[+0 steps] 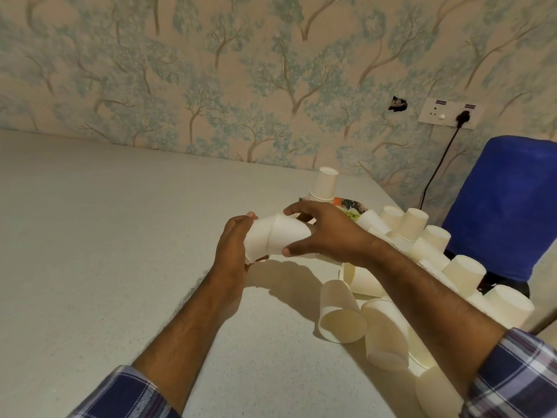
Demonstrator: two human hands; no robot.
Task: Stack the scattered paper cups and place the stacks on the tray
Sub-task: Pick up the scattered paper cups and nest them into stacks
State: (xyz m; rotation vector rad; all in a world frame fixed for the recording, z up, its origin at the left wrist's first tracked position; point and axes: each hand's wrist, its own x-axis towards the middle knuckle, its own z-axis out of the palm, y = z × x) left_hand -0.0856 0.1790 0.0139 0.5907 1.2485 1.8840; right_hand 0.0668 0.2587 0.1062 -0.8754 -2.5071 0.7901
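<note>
Both hands meet above the tabletop point(120, 236). Left hand point(232, 245) curls round one paper cup point(256, 241); right hand point(325, 230) spans a second cup point(287, 235), thumb below, fingers over the top. The two meet at an angle, seemingly rim to rim, not yet nested.

A short stack point(324, 185) stands on the patterned tray point(351, 206) beyond the hands. Loose cups point(343, 312) lie on their sides or stand upturned, crowded near the right edge.

Handling, as judged: very light, thin-walled, easily dented. Hold the side wall with light pressure, or near the stiffer rolled rim. Line up the axes before sliding in; forcing at an angle may crease the rim.
</note>
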